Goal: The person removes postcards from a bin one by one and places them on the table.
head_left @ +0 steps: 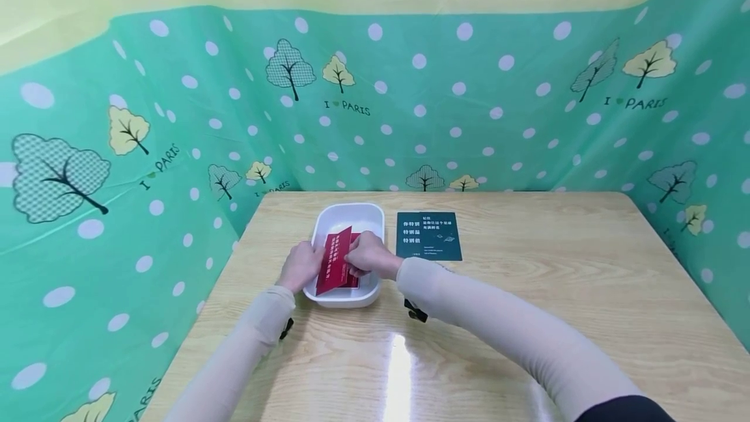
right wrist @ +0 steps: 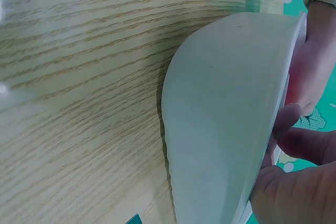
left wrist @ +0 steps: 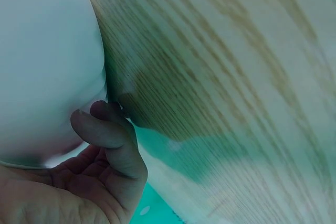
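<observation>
A white plastic basin [head_left: 342,302] stands on the left part of the table with red printed cards inside. My right hand [head_left: 370,255] reaches over its right rim and pinches a red card [head_left: 335,264], which is tilted up above another red card [head_left: 353,282] lying in the basin. At the left rim, my left hand [head_left: 301,266] grips the basin; in the left wrist view its curled fingers [left wrist: 100,129] lie against the outer wall. The right wrist view shows the basin's outer side [right wrist: 226,103], with the right thumb and fingers partly hidden behind the rim.
A dark green card [head_left: 430,236] with white print lies flat on the wooden table [head_left: 539,266], right of the basin. A green dotted cloth [head_left: 480,109] with printed trees hangs behind the table and along both sides.
</observation>
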{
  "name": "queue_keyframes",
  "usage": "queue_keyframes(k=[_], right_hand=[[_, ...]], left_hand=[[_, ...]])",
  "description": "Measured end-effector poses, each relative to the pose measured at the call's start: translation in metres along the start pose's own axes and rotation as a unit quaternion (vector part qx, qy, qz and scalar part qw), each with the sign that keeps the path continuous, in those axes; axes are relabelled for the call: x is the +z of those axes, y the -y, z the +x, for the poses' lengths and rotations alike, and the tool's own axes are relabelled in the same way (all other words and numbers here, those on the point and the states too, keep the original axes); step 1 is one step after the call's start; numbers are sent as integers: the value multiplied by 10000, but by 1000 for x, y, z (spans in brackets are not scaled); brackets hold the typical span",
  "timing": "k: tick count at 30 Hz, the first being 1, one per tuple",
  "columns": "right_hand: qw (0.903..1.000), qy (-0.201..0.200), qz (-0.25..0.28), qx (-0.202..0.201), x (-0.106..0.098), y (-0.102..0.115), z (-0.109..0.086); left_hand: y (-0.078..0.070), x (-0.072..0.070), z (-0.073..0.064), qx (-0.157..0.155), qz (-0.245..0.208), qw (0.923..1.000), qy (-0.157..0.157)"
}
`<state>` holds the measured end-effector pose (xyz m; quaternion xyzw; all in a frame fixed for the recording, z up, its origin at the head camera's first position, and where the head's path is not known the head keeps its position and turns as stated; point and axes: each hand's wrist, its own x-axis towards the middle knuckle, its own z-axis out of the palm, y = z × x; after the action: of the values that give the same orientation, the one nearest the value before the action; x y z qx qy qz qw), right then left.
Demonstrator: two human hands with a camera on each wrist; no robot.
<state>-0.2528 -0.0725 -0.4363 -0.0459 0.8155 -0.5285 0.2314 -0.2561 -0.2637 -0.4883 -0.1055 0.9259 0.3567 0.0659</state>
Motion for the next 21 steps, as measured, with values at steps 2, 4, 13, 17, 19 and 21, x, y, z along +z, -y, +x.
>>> queue_keyframes(k=[2,4,13,17,19,21], right_hand=[[10000,-43,-18,14,-1,0,-1],[9999,-103,-52,10,-2,1,-2],[9989,-466,97,-55,-7,0,0],[9982,-569,172,38,-10,-3,3],[9980,-591,203,47,-11,-3,4],[9980,-610,189,25,-13,-2,2]], left_hand=[[0,0,0,13,36,10000,-2],[-1,0,0,25,54,10000,-19],[-2,0,3,-36,186,9998,-89],[-2,1,2,-3,253,9996,-117],[-2,1,1,15,264,9996,-131],[-2,1,1,38,242,9996,-120]])
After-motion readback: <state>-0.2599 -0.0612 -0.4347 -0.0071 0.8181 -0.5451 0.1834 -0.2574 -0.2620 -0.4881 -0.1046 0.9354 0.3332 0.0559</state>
